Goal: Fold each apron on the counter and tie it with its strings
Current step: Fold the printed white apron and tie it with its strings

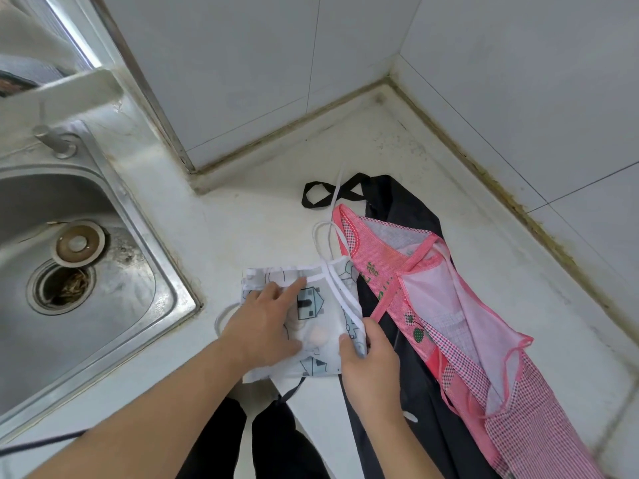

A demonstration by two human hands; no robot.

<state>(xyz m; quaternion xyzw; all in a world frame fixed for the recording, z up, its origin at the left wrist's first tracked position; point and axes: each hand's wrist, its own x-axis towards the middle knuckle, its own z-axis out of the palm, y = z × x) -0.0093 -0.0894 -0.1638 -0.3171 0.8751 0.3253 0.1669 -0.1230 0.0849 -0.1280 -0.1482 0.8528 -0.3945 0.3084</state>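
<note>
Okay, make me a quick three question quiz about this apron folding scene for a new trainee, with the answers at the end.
1. True or false: the left hand lies flat on the folded white apron.
2. Which apron lies directly under the pink apron? A) black apron B) blue C) none
3. What does the right hand pinch?

Key: 1 true. 2 A. 3 the white apron's right edge, by its white string.
</note>
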